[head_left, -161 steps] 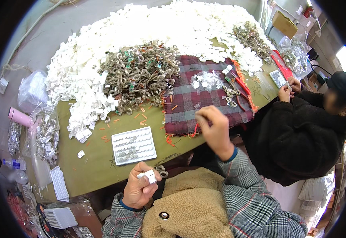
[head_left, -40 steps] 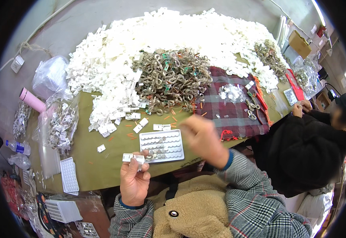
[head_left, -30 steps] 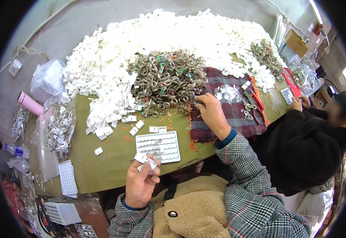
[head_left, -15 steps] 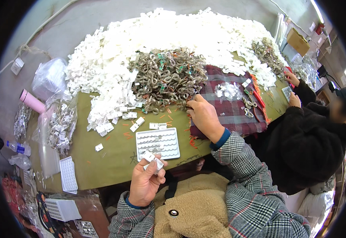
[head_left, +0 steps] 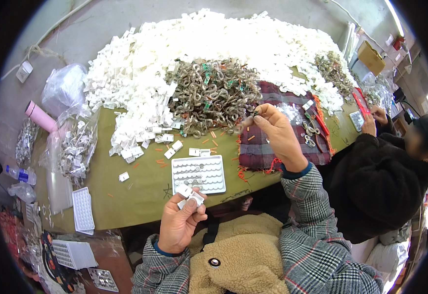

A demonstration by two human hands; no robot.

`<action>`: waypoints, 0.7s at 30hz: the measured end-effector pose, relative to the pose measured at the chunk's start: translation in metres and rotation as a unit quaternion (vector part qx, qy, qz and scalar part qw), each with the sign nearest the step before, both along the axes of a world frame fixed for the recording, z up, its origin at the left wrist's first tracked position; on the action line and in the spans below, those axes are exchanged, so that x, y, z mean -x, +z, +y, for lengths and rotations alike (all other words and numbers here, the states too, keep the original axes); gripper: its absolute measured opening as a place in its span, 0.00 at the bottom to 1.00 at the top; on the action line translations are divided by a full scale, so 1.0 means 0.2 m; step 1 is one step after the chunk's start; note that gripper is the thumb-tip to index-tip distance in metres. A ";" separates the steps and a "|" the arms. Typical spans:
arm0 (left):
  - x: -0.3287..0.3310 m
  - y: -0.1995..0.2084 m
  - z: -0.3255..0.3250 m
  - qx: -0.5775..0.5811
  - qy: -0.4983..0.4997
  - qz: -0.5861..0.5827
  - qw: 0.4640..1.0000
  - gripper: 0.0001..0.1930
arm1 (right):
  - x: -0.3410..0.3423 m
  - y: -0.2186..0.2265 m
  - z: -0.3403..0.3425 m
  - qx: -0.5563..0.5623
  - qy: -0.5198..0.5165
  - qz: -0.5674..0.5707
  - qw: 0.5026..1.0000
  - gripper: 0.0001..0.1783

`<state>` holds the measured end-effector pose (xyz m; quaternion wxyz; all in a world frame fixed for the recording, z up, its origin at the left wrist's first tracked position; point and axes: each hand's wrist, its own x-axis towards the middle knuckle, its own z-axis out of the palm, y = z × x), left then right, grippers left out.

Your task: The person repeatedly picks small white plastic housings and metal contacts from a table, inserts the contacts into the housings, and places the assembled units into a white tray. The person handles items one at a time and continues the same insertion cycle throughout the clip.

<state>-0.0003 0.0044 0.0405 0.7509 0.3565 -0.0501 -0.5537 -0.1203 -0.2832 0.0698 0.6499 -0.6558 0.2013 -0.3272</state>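
Note:
My left hand (head_left: 179, 223), near the table's front edge, pinches a small white plastic case (head_left: 194, 197) whose lid looks raised. My right hand (head_left: 278, 132) is raised above the plaid cloth, thumb and fingers closed on a small coiled cable (head_left: 246, 122), blurred and partly hidden by the fingertips. Just behind it is a heap of grey coiled cables (head_left: 209, 98) with green and orange bits. Between my hands lies a white tray (head_left: 219, 166) with rows of scalloped slots, several holding small round silver pieces.
A huge pile of white cases (head_left: 130, 78) covers the back. On the plaid cloth (head_left: 258, 152) lie clear bits and red-handled pliers (head_left: 320, 122). A co-worker's hands (head_left: 369, 126) work at the right. Stacked trays (head_left: 83, 208), a filled plastic bag (head_left: 79, 147) and a pink tumbler (head_left: 41, 116) stand left.
My right hand has lifted off the cable heap and moved right and nearer, drawing a coiled cable out. My left hand keeps its hold on the white case. The co-worker's hands have shifted.

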 end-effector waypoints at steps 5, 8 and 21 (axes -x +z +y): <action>0.01 0.01 -0.01 0.023 0.015 -0.037 0.999 0.14 | 0.05 -0.02 0.30 -0.281 0.157 -0.061 0.945 0.03; 0.01 -0.01 0.00 0.021 0.025 -0.040 0.999 0.10 | 0.05 -0.06 0.48 -0.322 0.158 -0.060 0.931 0.05; 0.03 -0.08 0.03 0.029 0.046 -0.058 0.997 0.06 | 0.01 -0.05 0.77 -0.117 0.145 0.035 0.982 0.04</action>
